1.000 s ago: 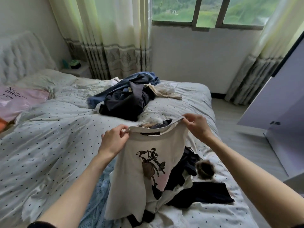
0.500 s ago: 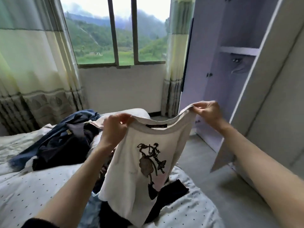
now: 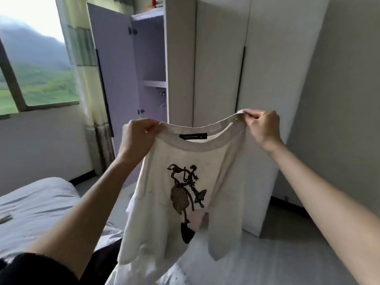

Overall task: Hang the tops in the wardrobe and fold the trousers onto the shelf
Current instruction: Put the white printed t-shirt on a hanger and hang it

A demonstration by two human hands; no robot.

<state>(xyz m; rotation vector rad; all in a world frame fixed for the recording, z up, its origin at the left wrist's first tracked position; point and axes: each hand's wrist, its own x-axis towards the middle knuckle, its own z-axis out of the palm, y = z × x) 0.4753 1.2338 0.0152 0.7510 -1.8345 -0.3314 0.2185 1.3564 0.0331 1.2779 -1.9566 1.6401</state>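
I hold a cream top (image 3: 164,194) with a dark printed figure up in front of me by its neckline. My left hand (image 3: 137,136) grips the left shoulder and my right hand (image 3: 263,128) pinches the right shoulder. The top hangs free above the bed edge. Behind it stands the white wardrobe (image 3: 220,58), its left door (image 3: 115,64) swung open. Inside the open section a shelf (image 3: 154,83) shows, with a rail fitting and a hanger hook just below it. No trousers are in view.
The bed (image 3: 37,206) with its pale cover lies at lower left. A window (image 3: 30,64) and curtain (image 3: 86,64) are left of the wardrobe. Grey floor (image 3: 287,249) runs between bed and wardrobe. The wardrobe's other doors are closed.
I have turned from the bed and window toward the wardrobe, lifting the top clear of the clothes pile. Both hands keep the same hold on the shoulders.
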